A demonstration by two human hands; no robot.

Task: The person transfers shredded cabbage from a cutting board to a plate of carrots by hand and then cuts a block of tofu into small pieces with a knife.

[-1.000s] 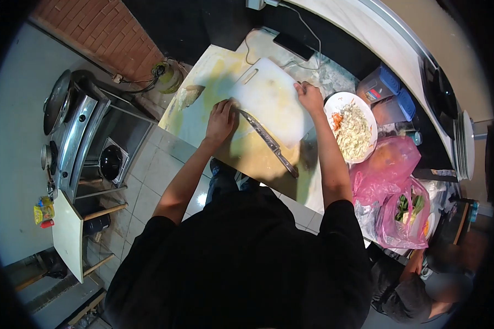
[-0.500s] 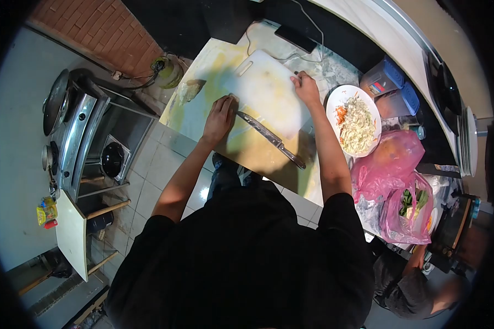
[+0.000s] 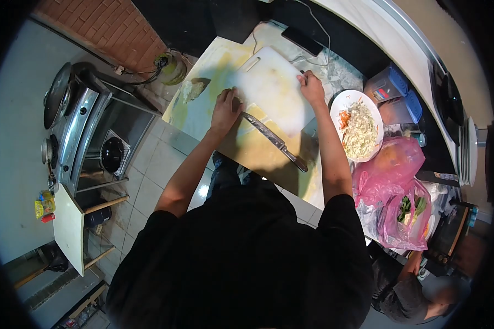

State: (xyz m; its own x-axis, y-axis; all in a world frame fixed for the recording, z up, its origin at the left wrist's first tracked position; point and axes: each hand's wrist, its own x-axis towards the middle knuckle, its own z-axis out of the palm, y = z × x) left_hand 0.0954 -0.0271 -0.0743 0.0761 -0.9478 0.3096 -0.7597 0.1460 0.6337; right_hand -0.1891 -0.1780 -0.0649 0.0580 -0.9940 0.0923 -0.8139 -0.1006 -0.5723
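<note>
Head view: our left hand [image 3: 226, 112] curls its fingers over the left edge of the white cutting board [image 3: 271, 90]. The knife [image 3: 274, 141] lies free along the near edge, clear of both grips. Our right hand [image 3: 312, 88] clamps the board's right edge beside the plate [image 3: 347, 96], a 2-sided hold that likely keeps it steady.

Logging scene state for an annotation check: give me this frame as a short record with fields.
left hand: on the left edge of the white plastic cutting board; grip unclear
right hand: at the board's right edge; grip unclear
long steel knife: lying diagonally, unheld, one end beside the left hand
white round plate: right of the board, holds shredded vegetables
pink plastic bags: beyond the plate, further right
other person: lower right
</note>
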